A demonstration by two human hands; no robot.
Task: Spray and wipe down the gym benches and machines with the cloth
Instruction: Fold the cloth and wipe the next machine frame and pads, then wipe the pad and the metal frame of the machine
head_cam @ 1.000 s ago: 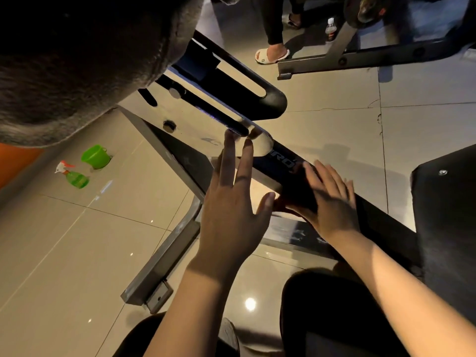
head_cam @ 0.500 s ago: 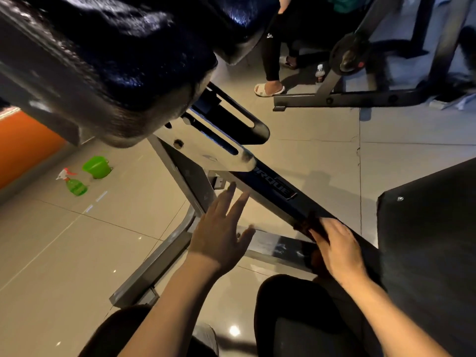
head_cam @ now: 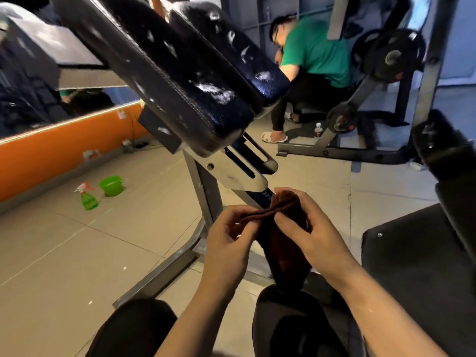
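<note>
Head view, looking down from a crouch in front of a padded bench. Both hands up between the knees, working the dark brown cloth. Left hand pinches the folded upper edge between thumb and fingertips; right hand is curled round the other end of the same fold, thumb on the near face. The rest of the cloth hangs slack between the two wrists, clear of the machine.

Black pad tilts overhead, upper left, with pale wet-looking smears across its vinyl. Grey steel frame runs down from it to the tiled floor. Green spray bottle stands on the tiles well to the left, just beside a green tub; both out of arm's reach. Someone in a green shirt sits at a weight machine behind.

Step in hand, as I read it: refolding the cloth for a fresh face, between wipes. Next likely calls for one hand to take the folded wad flat and press it to the smeared pad or the frame; spray would need fetching first
</note>
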